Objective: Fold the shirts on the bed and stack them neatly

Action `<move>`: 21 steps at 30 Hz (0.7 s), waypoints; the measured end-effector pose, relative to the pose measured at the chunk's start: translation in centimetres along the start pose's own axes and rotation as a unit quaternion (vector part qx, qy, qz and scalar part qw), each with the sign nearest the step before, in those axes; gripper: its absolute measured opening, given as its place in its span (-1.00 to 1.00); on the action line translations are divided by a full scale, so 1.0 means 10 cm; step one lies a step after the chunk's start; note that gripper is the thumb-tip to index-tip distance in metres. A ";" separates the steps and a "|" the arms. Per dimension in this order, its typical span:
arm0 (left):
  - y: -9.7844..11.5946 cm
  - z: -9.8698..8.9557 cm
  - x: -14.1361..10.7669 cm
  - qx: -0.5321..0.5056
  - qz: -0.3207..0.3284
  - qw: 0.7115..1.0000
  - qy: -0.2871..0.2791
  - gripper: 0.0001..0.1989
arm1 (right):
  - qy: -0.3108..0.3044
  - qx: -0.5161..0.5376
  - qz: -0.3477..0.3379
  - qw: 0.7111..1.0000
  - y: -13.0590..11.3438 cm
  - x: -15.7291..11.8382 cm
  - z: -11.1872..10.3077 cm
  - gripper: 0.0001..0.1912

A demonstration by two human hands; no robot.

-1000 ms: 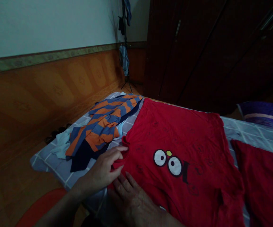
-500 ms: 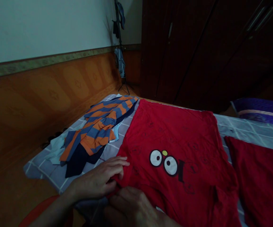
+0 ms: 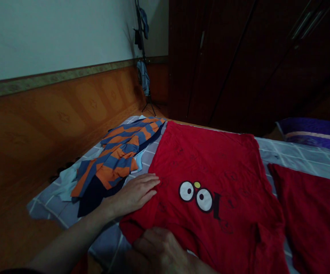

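Head view, the only one. Red shirt [image 3: 179,152] spread on the bed [image 3: 43,207], middle of scene, running from near edge to far edge, wrinkled at the near left. Print on front: two white eyes [image 3: 204,200], yellow spot [image 3: 197,185] between them.

Left hand [image 3: 136,193] on the shirt's left edge, palm down. Left grip loose, fingers out nearly straight and a bit apart, touching the fabric, nothing clasped. Right hand [image 3: 161,247] nearer, at the shirt's near left part, knuckles up, fingers bent under. Right grip: fingertips hidden and dark, can't tell if fabric is pinched.

Left of the shirt: orange and blue striped shirt [image 3: 119,152] lying over navy cloth [image 3: 92,198], light blue cloth [image 3: 67,179] at its left. Right of the shirt: second red cloth [image 3: 316,209], a strip of checked sheet between. Far right: purple item [image 3: 316,129], type unclear. Far side: dark wardrobe [image 3: 224,57]; left of it, a stand [image 3: 142,49] with clothes hung on it.
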State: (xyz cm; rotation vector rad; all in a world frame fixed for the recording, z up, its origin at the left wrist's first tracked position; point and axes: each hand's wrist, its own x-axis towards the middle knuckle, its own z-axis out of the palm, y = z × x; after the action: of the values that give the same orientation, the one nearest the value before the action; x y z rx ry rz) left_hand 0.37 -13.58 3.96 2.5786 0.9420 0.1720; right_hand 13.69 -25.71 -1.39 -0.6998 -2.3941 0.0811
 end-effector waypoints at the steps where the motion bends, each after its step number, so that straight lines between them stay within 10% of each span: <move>1: 0.00 0.03 0.01 0.011 0.011 1.000 -0.010 -0.64 | 0.000 -0.001 -0.001 1.000 0.00 0.00 0.01 -0.79; 11: -0.10 -0.01 0.08 0.068 0.017 0.997 0.024 -0.48 | 0.081 0.007 -0.002 0.997 0.04 0.05 -0.01 -0.73; 21: -0.31 0.29 0.22 0.119 0.052 0.990 -0.061 -0.25 | -0.037 0.057 0.039 0.997 0.03 0.02 -0.15 -0.87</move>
State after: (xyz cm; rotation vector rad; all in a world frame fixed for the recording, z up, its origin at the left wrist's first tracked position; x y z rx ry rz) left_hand 0.98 -10.93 0.04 2.8205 0.8278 -0.0752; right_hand 14.56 -25.55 -0.14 -0.7482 -2.4103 0.2777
